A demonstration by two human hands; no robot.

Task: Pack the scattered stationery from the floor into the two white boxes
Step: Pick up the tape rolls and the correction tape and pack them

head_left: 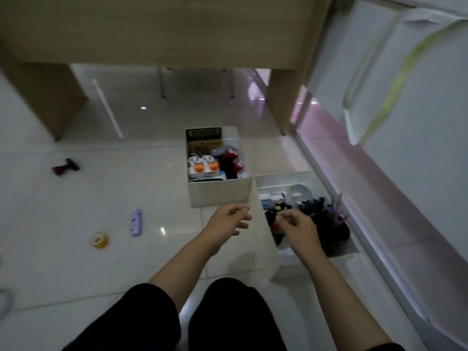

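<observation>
White near box (283,239) lies directly under right hand (297,228) fingers (282,219).

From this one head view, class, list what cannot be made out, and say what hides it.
- Near box: its contents are partly hidden by the right hand.
- Right hand: blur hides whether its fingers pinch anything.
- Far box: item labels are too small and blurred.
- Grey object: cut off by the left edge.
- Dark red item: too blurred to identify.
</observation>
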